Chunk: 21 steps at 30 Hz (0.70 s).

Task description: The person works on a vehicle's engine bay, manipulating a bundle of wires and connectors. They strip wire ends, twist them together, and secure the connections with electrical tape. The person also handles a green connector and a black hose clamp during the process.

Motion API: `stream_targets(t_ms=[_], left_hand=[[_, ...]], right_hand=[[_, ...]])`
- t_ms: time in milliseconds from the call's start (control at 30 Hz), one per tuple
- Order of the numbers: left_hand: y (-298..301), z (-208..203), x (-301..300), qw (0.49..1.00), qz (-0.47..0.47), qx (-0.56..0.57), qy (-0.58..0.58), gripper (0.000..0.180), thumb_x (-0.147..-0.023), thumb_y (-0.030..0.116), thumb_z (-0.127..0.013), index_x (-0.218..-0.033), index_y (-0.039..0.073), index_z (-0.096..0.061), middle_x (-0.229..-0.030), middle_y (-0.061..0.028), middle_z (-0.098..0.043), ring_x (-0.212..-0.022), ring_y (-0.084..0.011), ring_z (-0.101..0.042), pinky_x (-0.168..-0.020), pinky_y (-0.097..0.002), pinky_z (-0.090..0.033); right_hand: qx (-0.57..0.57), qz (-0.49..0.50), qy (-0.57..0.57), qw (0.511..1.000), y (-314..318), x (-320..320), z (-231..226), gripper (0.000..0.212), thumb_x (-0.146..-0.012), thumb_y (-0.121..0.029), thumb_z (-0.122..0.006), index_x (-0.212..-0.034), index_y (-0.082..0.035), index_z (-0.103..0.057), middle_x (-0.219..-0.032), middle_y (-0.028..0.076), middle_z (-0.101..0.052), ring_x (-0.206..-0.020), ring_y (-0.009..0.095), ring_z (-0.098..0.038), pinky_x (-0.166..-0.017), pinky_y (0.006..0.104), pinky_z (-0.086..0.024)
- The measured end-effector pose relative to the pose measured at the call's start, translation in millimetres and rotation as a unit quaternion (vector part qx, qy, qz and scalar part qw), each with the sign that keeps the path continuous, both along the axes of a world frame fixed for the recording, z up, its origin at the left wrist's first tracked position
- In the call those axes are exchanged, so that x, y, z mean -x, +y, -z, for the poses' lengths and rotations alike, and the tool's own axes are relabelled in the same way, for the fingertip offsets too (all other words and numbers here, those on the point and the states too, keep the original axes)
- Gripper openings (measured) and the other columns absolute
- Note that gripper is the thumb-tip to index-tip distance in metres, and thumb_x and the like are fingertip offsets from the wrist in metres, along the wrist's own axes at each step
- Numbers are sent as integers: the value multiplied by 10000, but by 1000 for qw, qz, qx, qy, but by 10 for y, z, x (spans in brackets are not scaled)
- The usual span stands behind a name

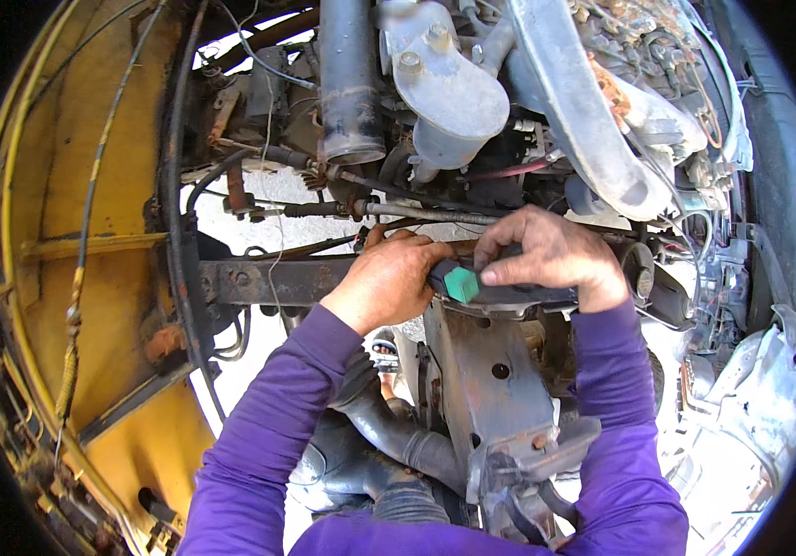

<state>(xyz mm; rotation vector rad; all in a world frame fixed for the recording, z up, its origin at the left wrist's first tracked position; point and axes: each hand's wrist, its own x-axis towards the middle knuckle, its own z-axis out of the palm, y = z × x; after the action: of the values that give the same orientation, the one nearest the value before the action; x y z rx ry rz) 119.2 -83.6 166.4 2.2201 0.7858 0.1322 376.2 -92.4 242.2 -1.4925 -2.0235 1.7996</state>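
Over the dark metal frame rail [273, 281], my left hand [388, 278] is closed round a small block [461, 284], black with a bright green end that faces me. The far fingers of this hand are partly hidden behind the rail side. My right hand [551, 255] is just to the right of the green end, thumb and bent forefinger drawn close together in a pinch. Whether it touches the block, or what it holds between the fingertips, I cannot make out. Purple sleeves cover both forearms.
A greasy engine with a grey curved pipe [583, 102] and a black cylinder [350, 83] fills the far side. Yellow panels [106, 204] with hanging cables stand at left. Below the hands are a metal bracket [495, 371] and a dark hose [398, 435].
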Motion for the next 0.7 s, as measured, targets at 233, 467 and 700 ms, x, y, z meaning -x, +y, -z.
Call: stream_targets(t_ms=[233, 467, 700], left_hand=[[-926, -854, 373, 991, 7, -105, 78, 905, -772, 26, -703, -1605, 201, -393, -1525, -139, -527, -1469, -369, -439, -1242, -656, -249], [-2425, -2144, 607, 974, -153, -165, 1, 660, -830, 89, -731, -1467, 84, -559, -1562, -187, -466, -1477, -381, -418, -1217, -555, -345], [-5357, -4830, 1000, 875, -63, 162, -453, 564, -812, 155, -891, -1329, 67, -682, -1316, -68, -600, -914, -136, -640, -802, -276, -530]], right_hand=[[-116, 291, 9, 950, -1493, -91, -1788, 482, -994, -406, -680, -1179, 39, -679, -963, 100, -717, -866, 174, -677, -796, 313, -532], [-147, 532, 393, 735, -3786, 129, -3607, 704, -1067, -611, -482, -1294, 45, -600, -1060, 162, -705, -861, 265, -693, -778, 353, -566], [-108, 542, 536, 638, -6149, 1347, -4475, 797, -1009, -751, -433, -1301, -35, -628, -1038, 112, -679, -886, 258, -676, -637, 328, -520]])
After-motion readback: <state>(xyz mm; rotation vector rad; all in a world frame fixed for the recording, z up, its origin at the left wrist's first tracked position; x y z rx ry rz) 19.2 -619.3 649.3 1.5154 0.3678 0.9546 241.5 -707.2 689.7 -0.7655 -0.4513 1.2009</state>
